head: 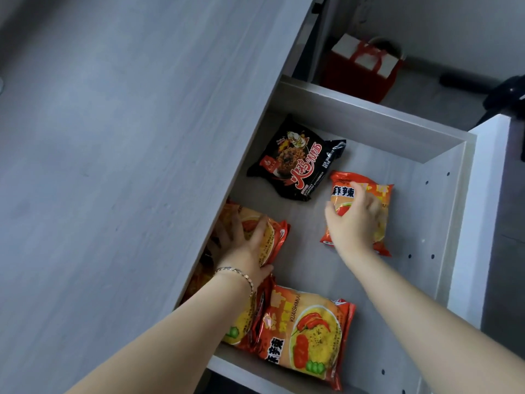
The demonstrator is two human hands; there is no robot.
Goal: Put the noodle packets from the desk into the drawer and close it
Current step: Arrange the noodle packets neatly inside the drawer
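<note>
Open drawer point(369, 120): four orange packets visible, one reading "KUAISHIMIAN" point(306, 336), one black packet point(295, 160). Left hand point(244, 251) gripping orange packet point(272, 237); right hand point(352, 223) spread flat on another point(377, 200).

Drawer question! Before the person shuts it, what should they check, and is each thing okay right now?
1. Grey desktop free of packets: ok in the part shown.
2. Black noodle packet lying flat inside the grey wooden drawer: ok.
3. Right hand out of the drawer: not ok, resting on an orange packet.
4. Left hand out: not ok, pressing an orange packet by the desk edge.
5. Packets low enough to pass under the desktop: cannot tell.
</note>
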